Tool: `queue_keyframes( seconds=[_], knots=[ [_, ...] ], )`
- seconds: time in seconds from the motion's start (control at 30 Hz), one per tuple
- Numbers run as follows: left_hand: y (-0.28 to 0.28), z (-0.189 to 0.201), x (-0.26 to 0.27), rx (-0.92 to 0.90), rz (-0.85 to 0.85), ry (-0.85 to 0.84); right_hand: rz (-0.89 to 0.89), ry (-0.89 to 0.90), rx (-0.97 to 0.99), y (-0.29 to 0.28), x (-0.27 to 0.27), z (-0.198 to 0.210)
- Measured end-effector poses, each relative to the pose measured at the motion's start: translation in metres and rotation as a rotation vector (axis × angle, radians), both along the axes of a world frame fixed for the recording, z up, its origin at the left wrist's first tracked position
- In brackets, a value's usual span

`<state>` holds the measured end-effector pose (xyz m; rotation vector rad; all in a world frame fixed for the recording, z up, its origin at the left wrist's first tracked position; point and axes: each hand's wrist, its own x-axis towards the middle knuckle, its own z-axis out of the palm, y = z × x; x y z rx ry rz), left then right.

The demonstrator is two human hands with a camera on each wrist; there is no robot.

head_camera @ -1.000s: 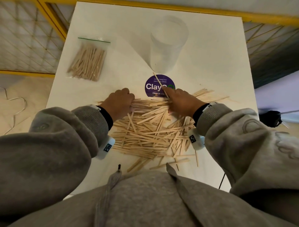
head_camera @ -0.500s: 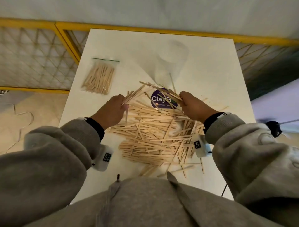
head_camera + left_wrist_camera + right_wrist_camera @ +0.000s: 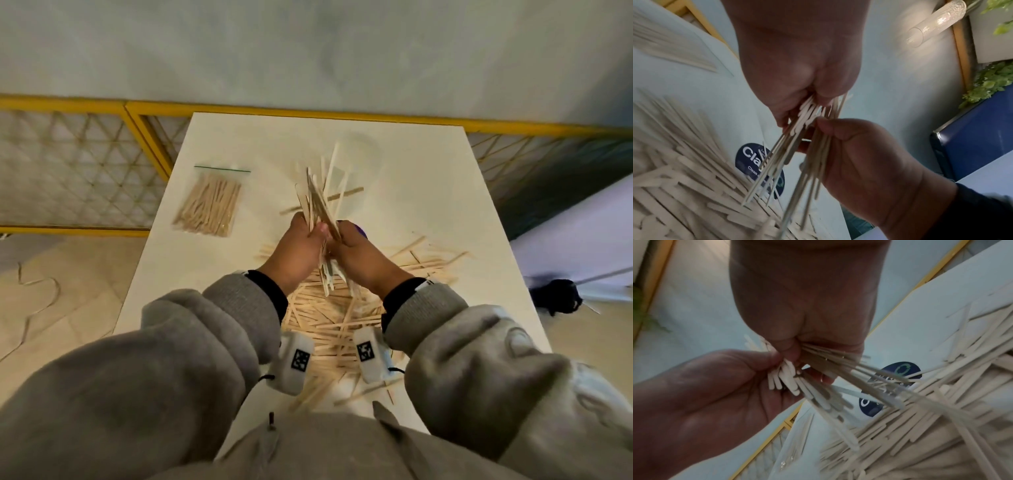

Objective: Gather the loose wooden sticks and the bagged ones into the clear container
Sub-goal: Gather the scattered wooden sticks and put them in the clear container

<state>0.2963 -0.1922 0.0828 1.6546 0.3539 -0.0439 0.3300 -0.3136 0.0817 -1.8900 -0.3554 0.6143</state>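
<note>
Head view shows a white table point(image 3: 428, 192) filling the middle of the frame, and most of the work on it looks undone. Largest of the task's things is the pile of loose sticks point(image 3: 337, 318), spread across the lower centre of the table under and just beyond both wrists, with stragglers fanning toward the right edge. Next is the bag of sticks point(image 3: 209, 202), sealed with a green strip and lying flat at the upper left of the table, well apart from both hands and untouched. The clear container point(image 3: 358, 161) stands at upper centre, hard to make out because it is see-through and partly hidden by raised sticks; I cannot tell whether anything is inside it. Between it and the pile, the left hand point(image 3: 299, 246) and the right hand point(image 3: 356, 253) are pressed together, fingers curled round one shared bundle of sticks point(image 3: 317, 202), which stands nearly upright and splays out above the knuckles, with its lower ends poking out below the hands. Both wrist views confirm this: each hand clamps the bundle from its own side, and a round dark sticker point(image 3: 759, 164) lies on the table beneath them. Judging from all this, the first handful is only now being squared up, so many more handfuls and the bag remain to go in.
</note>
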Motion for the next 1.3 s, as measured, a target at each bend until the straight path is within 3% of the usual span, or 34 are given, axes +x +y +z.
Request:
queue_keyframes(
  seconds=[0.23,0.43,0.7,0.77,0.93,1.1,1.2,1.3],
  knots=[
    [-0.006,-0.004,0.000,-0.214,-0.024,0.040,-0.015,0.098,0.123,-0.008,0.000,0.007],
    [-0.005,0.003,0.005,-0.361,-0.057,0.094,0.100,0.162,0.140,-0.010,0.001,0.008],
    [0.000,0.026,0.013,-0.164,-0.046,-0.009,0.193,0.095,0.028,-0.006,0.009,0.014],
    [-0.002,0.026,0.013,-0.127,-0.030,0.005,0.180,0.097,0.074,-0.003,0.007,0.020],
    [-0.001,0.029,0.010,-0.158,-0.066,0.016,0.108,0.225,0.208,0.004,0.004,0.019],
    [0.012,0.053,0.019,-0.342,-0.091,-0.087,0.127,0.317,0.224,-0.001,0.005,0.019],
    [0.009,0.059,0.022,-0.393,-0.042,-0.090,0.127,0.274,0.192,-0.001,0.002,0.024],
    [0.002,0.056,0.019,-0.294,-0.046,-0.082,0.092,0.192,0.161,0.003,-0.002,0.029]
  ],
)
